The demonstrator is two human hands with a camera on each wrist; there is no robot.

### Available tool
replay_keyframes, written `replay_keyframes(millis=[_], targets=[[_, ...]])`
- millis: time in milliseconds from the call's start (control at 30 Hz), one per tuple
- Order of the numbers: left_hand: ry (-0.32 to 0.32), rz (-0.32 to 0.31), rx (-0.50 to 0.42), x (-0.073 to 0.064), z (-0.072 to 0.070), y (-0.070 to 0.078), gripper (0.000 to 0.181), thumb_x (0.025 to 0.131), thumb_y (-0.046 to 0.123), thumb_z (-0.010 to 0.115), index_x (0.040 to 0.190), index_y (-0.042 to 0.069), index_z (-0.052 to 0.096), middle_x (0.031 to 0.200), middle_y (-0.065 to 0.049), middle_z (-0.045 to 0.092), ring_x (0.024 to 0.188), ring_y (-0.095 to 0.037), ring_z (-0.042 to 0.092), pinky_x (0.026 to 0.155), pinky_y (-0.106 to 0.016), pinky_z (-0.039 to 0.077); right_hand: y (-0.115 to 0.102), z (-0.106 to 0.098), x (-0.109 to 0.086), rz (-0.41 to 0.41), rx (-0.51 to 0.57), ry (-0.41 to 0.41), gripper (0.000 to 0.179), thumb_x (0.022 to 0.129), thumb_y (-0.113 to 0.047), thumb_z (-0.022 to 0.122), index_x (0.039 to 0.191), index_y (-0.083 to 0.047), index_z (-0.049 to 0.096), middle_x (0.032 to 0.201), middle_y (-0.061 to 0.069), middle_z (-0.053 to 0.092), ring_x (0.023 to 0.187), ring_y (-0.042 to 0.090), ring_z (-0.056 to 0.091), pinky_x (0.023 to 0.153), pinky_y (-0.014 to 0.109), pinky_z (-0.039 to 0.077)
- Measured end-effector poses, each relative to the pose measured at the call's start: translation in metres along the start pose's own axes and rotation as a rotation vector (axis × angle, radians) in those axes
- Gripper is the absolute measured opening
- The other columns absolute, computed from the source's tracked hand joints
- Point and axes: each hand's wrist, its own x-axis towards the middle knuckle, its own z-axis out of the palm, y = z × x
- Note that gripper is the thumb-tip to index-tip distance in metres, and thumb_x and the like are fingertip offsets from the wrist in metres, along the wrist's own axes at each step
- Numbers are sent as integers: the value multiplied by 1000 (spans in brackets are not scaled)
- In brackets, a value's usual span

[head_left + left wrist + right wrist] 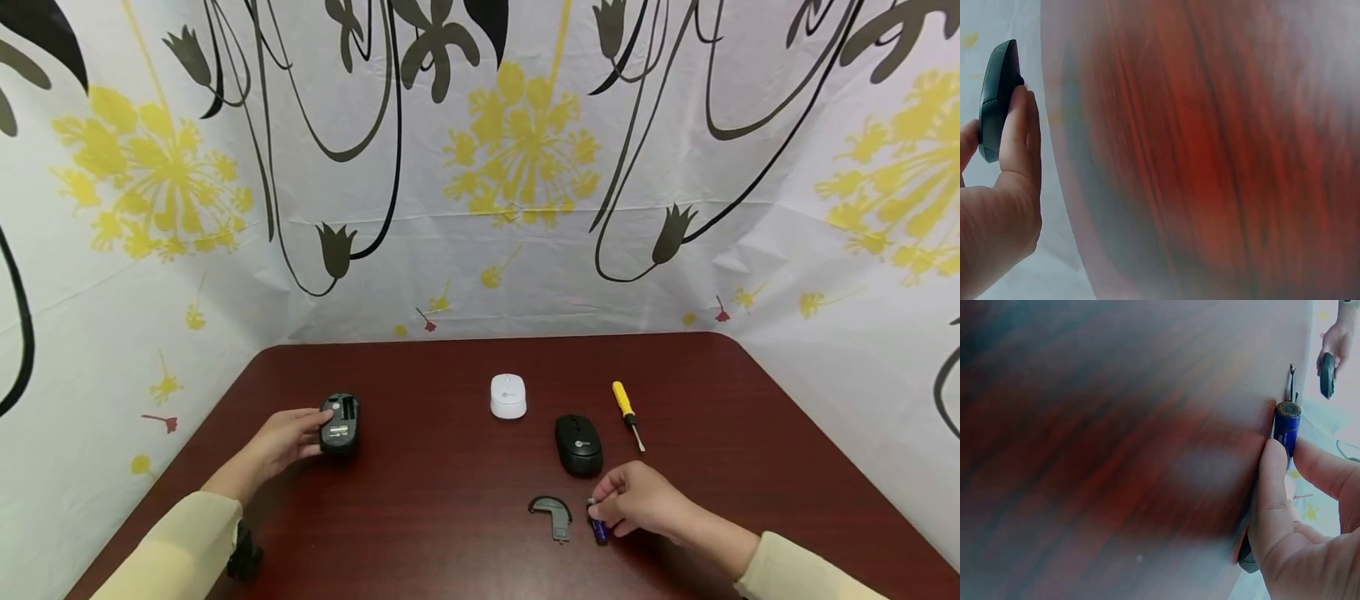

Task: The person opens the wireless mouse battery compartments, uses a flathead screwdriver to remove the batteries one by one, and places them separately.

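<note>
On the left, my left hand (288,437) grips a dark computer mouse (341,423) by its side, its underside turned up and its battery slot uncovered. The left wrist view shows that mouse (999,100) edge-on between thumb and fingers, clear of the tabletop. My right hand (643,504) pinches a blue battery (598,530) at the right front; in the right wrist view the battery (1286,428) shows one end. Whether it touches the table is hard to tell. Just left of it lies a grey battery cover (558,518) with a curved black edge.
A black mouse (578,446) lies just beyond my right hand, and a white mouse (508,396) stands farther back. To the right is a screwdriver (624,408) with a yellow handle. Patterned cloth (450,275) borders the brown table (420,500) at the back and sides.
</note>
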Motion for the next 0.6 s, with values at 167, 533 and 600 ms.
replay_keyframes(millis=[167,533,600], targets=[[21,-28,6,3,-19,-1,68,98,25,60,143,-16,27,100,-4,62,82,-9,64,72,-29,58,0,0,-1,-2,13,-1,16,84,-6,74,89,6,64,78,8,68,73,22,66,60,38,59],[113,-46,112,8,-50,-4,68,98,30,60,143,-13,31,107,-7,58,79,-6,60,69,-28,57,2,0,0,6,27,-7,17,85,-6,74,90,7,64,79,8,68,73,22,67,61,39,59],[120,-49,128,8,-52,-4,70,97,32,60,143,-12,31,111,-9,57,80,-6,59,70,-28,57,2,-1,0,8,27,-8,17,85,-7,74,90,6,64,79,8,68,74,22,67,61,39,59]])
